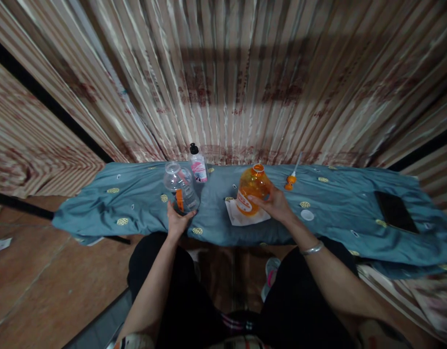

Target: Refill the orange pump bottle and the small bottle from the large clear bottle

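Fingers of my left hand [178, 220] wrap the lower part of a clear, uncapped plastic bottle [180, 185] with an orange label. My right hand [275, 202] grips the side of an orange see-through bottle [250, 186], whose mouth is open. Beneath the orange bottle lies a white folded cloth or paper [238, 219]. Behind the clear bottle stands a small bottle [198, 166] with a black cap and pink label. An orange pump top [290, 182] with a pale tube lies right of the orange bottle, and a white round disc [307, 214] is near my right wrist.
A blue-green cloth with yellow patterns [110, 203] covers the narrow table. A dark flat object [395, 211] lies at its right. Striped curtains [223, 87] hang behind, and black poles [56, 104] slant at both sides.
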{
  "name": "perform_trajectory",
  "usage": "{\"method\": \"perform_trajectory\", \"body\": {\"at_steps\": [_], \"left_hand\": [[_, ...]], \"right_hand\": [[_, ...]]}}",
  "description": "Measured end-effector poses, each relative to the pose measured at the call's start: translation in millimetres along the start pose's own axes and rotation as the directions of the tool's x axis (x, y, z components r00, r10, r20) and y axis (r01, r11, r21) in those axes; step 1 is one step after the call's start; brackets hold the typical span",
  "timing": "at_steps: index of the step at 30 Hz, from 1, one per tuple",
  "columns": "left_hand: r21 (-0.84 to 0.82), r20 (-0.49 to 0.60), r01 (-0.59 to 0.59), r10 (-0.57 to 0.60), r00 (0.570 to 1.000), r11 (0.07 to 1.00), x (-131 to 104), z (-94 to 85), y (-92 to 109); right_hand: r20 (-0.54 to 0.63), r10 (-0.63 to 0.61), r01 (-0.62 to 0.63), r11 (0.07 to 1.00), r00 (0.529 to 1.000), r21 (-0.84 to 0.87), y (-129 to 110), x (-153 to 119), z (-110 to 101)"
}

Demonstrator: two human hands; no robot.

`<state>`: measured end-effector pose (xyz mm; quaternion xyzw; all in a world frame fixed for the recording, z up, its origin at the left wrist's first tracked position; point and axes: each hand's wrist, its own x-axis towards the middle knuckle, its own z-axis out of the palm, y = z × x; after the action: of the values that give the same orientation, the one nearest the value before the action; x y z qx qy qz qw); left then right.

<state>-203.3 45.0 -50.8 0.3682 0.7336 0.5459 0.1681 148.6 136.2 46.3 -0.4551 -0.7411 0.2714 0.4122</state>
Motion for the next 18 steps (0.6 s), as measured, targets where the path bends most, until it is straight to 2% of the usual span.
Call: {"method": "perform_trajectory", "body": {"at_steps": [4, 7, 10, 13, 16, 18], "left_hand": [[-0.046, -0.030, -0.027, 0.026, 0.999, 0.999, -49.0, -8.8, 10.9], [-0.092, 0.058, -0.086, 0.091, 0.994, 0.992, -84.0, 8.7, 30.4], [-0.161, 0.189, -0.149, 0.178, 0.966, 0.976, -98.8, 49.1, 56.4], [-0.236, 0.302, -0.185, 0.253, 0.919, 0.954, -96.0, 97.9, 81.1], [-0.300, 0.368, -0.191, 0.298, 0.881, 0.935, -89.0, 139.5, 97.6], [-0.336, 0.386, -0.186, 0.315, 0.867, 0.923, -85.8, 159.0, 103.2]], "right_hand": [[0.017, -0.010, 0.010, 1.000, 1.000, 0.010, 0.0, -0.4, -0.6], [0.049, -0.013, 0.010, 0.999, 0.999, 0.051, -1.9, -2.1, -2.1], [0.075, -0.019, 0.009, 0.991, 0.997, 0.132, -2.3, -3.6, -4.9], [0.057, -0.015, -0.001, 0.961, 0.998, 0.277, 6.6, -0.9, -7.9], [0.041, 0.148, -0.152, 0.923, 0.988, 0.352, 27.0, 5.9, -11.2], [0.056, 0.244, -0.250, 0.939, 0.968, 0.237, 42.5, 8.9, -13.2]]}}
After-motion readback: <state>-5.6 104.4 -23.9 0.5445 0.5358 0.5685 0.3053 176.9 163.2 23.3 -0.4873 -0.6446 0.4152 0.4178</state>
